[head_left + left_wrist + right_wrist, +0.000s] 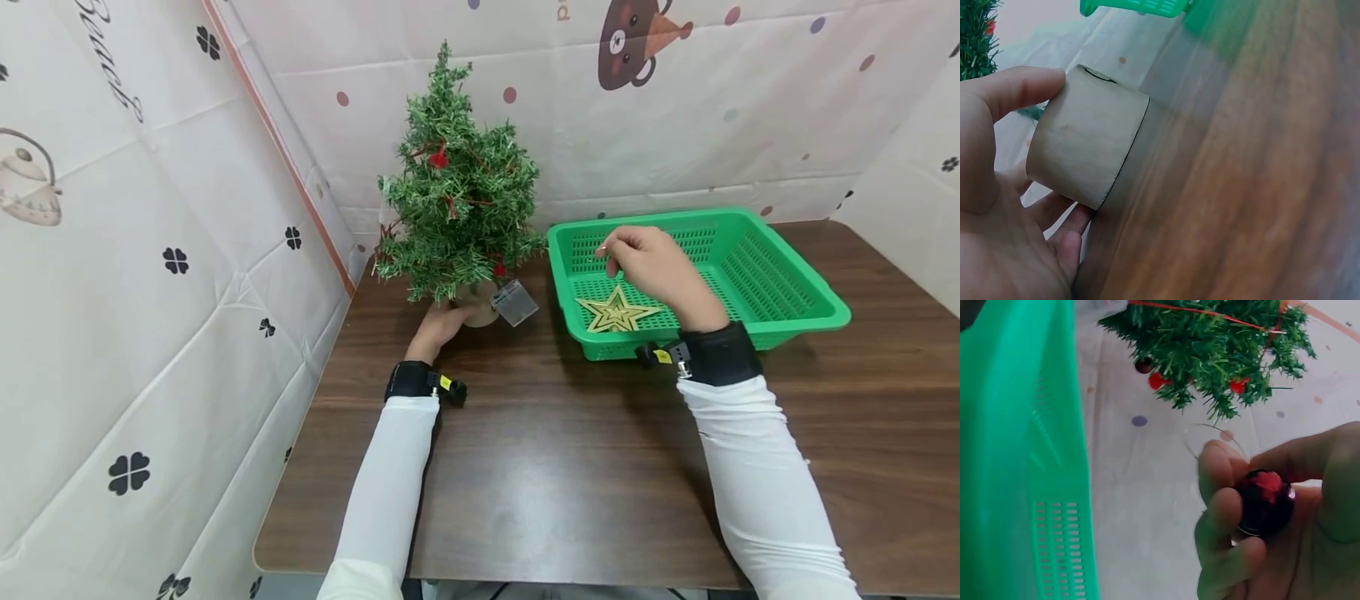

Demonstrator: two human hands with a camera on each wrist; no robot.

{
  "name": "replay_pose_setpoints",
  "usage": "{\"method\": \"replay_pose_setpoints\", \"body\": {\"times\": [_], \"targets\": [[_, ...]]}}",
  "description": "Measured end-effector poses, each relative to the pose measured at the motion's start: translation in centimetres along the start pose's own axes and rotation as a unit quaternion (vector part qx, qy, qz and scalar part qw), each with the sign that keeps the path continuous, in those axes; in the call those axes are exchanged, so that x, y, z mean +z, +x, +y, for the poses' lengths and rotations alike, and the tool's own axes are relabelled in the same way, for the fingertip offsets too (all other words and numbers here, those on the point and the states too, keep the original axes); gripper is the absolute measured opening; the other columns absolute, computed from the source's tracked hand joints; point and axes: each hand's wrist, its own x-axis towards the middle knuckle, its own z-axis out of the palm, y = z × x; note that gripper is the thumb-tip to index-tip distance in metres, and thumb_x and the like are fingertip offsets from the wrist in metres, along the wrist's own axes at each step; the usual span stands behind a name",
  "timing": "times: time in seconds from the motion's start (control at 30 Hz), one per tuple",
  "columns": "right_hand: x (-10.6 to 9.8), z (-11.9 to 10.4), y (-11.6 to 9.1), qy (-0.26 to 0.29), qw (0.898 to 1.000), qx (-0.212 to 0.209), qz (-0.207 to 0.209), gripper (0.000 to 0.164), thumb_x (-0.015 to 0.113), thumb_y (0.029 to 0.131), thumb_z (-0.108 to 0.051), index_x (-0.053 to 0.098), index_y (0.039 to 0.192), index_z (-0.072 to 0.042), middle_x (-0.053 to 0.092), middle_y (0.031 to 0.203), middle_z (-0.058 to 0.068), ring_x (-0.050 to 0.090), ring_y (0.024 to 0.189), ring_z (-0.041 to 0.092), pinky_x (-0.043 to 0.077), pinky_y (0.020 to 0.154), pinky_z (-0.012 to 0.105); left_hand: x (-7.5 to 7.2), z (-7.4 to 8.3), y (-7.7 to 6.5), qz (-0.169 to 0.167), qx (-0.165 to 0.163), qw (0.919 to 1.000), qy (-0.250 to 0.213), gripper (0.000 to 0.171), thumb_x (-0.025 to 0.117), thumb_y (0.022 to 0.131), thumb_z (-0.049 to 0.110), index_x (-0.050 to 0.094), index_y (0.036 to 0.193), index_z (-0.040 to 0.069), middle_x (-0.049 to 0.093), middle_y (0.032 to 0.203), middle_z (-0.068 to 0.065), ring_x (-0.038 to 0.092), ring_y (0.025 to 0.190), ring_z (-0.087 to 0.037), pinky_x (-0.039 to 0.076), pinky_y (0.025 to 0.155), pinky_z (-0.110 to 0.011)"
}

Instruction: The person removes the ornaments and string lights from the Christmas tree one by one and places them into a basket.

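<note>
One dark glossy ball [1266,506] is clamped in my right grip [654,265] above the green basket [780,279]; my left grip [439,328] clasps the pale base [1088,137] of the tree [465,183].

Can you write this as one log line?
left grip: holds cylindrical beige tree base | right grip: holds shiny dark reddish ball, by green plastic basket
</note>
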Motion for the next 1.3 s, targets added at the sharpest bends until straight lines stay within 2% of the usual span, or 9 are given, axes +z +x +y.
{"method": "replay_pose_setpoints", "body": {"times": [0.07,0.27,0.4,0.57,0.77,0.9,0.97,1.03,1.3], "targets": [[-0.1,0.4,0.0,-0.016,0.999,0.004,-0.032,0.044,0.033,0.11,-0.028,0.067,0.094,-0.005,0.068,0.121,0.015,0.045,0.064,0.025,0.036,0.06,0.036,0.1,0.0,0.0,0.001,0.009,0.9999,-0.008,0.093,0.068,0.095,0.047,0.007,0.165,0.034,0.008,0.173,0.0,0.01,0.159,-0.028,0.024,0.128,-0.048],[0.0,2.5,0.3,-0.052,0.987,0.011,-0.153,0.038,0.033,0.11,-0.016,0.066,0.121,0.001,0.065,0.093,0.013,0.043,0.062,0.019,0.039,0.057,0.034,0.2,0.0,0.1,-0.001,0.016,0.9996,-0.025,0.096,0.072,0.093,0.045,0.009,0.165,0.032,0.01,0.173,-0.003,0.014,0.159,-0.029,0.025,0.127,-0.048],[0.4,3.6,0.6,-0.094,0.974,-0.007,-0.208,0.033,0.039,0.107,-0.009,0.066,0.119,0.006,0.065,0.094,0.017,0.047,0.064,0.019,0.041,0.06,0.034,0.0,0.0,0.1,-0.003,0.013,0.9987,-0.049,0.096,0.074,0.092,0.041,0.013,0.165,0.028,0.011,0.172,-0.009,0.018,0.158,-0.033,0.028,0.125,-0.052],[1.0,4.9,1.1,-0.138,0.968,-0.013,-0.211,0.025,0.052,0.102,-0.008,0.069,0.113,0.005,0.064,0.095,0.014,0.051,0.075,0.02,0.045,0.071,0.037,-0.1,0.1,0.3,-0.006,0.007,0.9983,-0.057,0.092,0.076,0.091,0.041,0.018,0.163,0.031,0.012,0.171,-0.013,0.02,0.156,-0.035,0.03,0.123,-0.053],[1.1,5.5,1.1,-0.124,0.959,-0.005,-0.254,0.015,0.049,0.097,-0.001,0.062,0.092,0.001,0.053,0.078,0.005,0.041,0.063,0.016,0.038,0.064,0.032,-0.2,0.3,0.2,-0.017,-0.009,0.9978,-0.063,0.099,0.074,0.092,0.044,0.008,0.165,0.031,0.008,0.172,-0.011,0.017,0.158,-0.035,0.026,0.125,-0.054],[1.2,5.6,1.0,-0.143,0.954,-0.013,-0.265,0.015,0.052,0.097,-0.004,0.066,0.099,0.0,0.062,0.096,0.011,0.051,0.079,0.021,0.045,0.072,0.036,-0.2,0.3,0.2,-0.017,-0.018,0.9978,-0.062,0.102,0.073,0.092,0.047,0.003,0.165,0.031,0.006,0.172,-0.01,0.015,0.158,-0.035,0.025,0.126,-0.054],[1.3,5.6,1.0,-0.15,0.952,-0.014,-0.266,0.019,0.054,0.098,-0.004,0.068,0.11,0.001,0.064,0.113,0.016,0.055,0.092,0.026,0.049,0.08,0.041,-0.2,0.3,0.3,-0.012,-0.01,0.9981,-0.059,0.1,0.074,0.091,0.046,0.008,0.165,0.031,0.008,0.172,-0.011,0.016,0.158,-0.035,0.026,0.125,-0.054],[1.5,5.5,0.9,-0.153,0.951,-0.016,-0.268,0.022,0.054,0.097,-0.003,0.068,0.113,0.002,0.064,0.12,0.019,0.056,0.099,0.029,0.051,0.085,0.044,-0.1,0.2,0.3,-0.009,0.0,0.9984,-0.056,0.096,0.074,0.091,0.046,0.013,0.164,0.031,0.01,0.172,-0.012,0.017,0.157,-0.036,0.027,0.125,-0.054],[1.7,5.5,0.9,-0.159,0.944,-0.025,-0.287,0.026,0.051,0.087,0.002,0.072,0.1,-0.006,0.065,0.12,0.015,0.057,0.102,0.027,0.052,0.086,0.044,0.2,-0.2,0.2,-0.007,0.0,0.9984,-0.057,0.093,0.074,0.092,0.045,0.016,0.163,0.033,0.011,0.171,-0.012,0.018,0.157,-0.035,0.028,0.124,-0.054]]}}
